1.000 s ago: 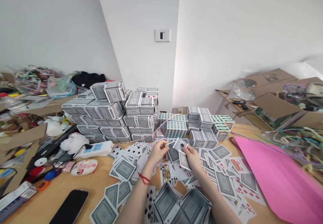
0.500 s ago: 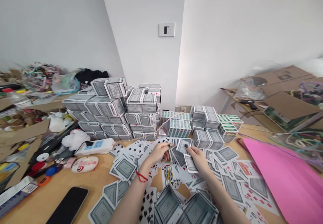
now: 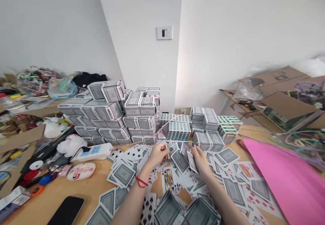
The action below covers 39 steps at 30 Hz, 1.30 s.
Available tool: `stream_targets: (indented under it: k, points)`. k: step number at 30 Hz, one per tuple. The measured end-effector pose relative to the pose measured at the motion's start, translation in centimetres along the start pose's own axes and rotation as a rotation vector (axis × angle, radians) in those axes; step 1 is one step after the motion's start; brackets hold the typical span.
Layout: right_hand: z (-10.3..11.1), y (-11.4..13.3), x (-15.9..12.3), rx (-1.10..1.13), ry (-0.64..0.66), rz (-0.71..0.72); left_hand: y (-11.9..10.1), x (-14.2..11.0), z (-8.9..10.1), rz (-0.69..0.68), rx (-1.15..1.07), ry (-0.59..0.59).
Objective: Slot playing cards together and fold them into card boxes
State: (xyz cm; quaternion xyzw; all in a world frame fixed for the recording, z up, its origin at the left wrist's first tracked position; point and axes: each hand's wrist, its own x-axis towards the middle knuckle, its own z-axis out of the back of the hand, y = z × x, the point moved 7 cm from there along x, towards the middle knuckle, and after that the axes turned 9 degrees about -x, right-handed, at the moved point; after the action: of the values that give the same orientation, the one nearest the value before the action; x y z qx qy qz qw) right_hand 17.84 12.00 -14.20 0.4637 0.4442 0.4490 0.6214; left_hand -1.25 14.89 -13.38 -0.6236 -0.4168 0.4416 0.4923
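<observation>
Between my two hands is a grey-backed playing card (image 3: 185,148) that looks bent. My left hand (image 3: 157,155), with a red string at the wrist, pinches at its left end. My right hand (image 3: 201,160) grips its right end between thumb and fingers, and another playing card (image 3: 192,162) juts out below that thumb. Loose cards lie scattered under both hands, among them a face-up jack (image 3: 168,178). Close to me, between my forearms, stands an open box folded from cards (image 3: 169,208), with another such box (image 3: 202,212) against it.
Tall stacks of card-built blocks (image 3: 106,110) stand against the wall at left. Green-and-white card boxes (image 3: 179,130) and more card blocks (image 3: 208,140) are at centre right. A phone (image 3: 67,211), power strip (image 3: 92,152), pink sheet (image 3: 279,177) and cardboard box (image 3: 291,111) surround the area.
My left hand has closed onto the left end of the card, which now spans both hands. The right hand has turned slightly. The view has shifted a little.
</observation>
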Motion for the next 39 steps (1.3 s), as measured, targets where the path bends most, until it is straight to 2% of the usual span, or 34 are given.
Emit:
stream_targets:
  k: [4,7,12,15,17,22,24,27,33,39]
  points:
    - [-0.3,-0.4,0.1,0.079,0.018,-0.033,-0.4,-0.1,0.7,-0.013,-0.036,-0.053]
    - [-0.5,-0.2,0.1,0.13,0.035,0.001,-0.5,-0.2,0.8,-0.017,-0.063,-0.073]
    - [-2.1,0.8,-0.5,0.074,0.289,0.14,-1.3,-0.4,0.7,-0.049,-0.09,-0.111]
    - [-2.9,0.8,-0.9,0.058,0.418,0.138,-1.7,-0.5,0.6,-0.068,-0.119,-0.107]
    - [-3.1,0.6,-0.9,0.074,0.443,0.113,-1.6,-0.4,0.6,-0.055,-0.155,-0.084]
    - [-3.0,0.0,-0.9,0.271,0.402,-0.003,-1.7,-0.6,1.0,-0.075,-0.348,-0.062]
    - [-2.7,-0.1,-0.7,0.353,0.359,-0.018,-1.6,-0.7,0.9,-0.03,-0.361,-0.049]
    - [-2.4,-0.2,-0.4,0.412,0.318,-0.004,-1.5,-0.9,0.7,0.027,-0.288,-0.02]
    - [-1.6,-0.2,0.1,0.405,0.254,0.045,-1.4,-0.9,1.0,0.006,-0.096,0.001]
    - [-2.3,0.8,-0.3,0.428,0.275,0.1,-1.4,-0.8,0.0,-0.038,0.005,0.066]
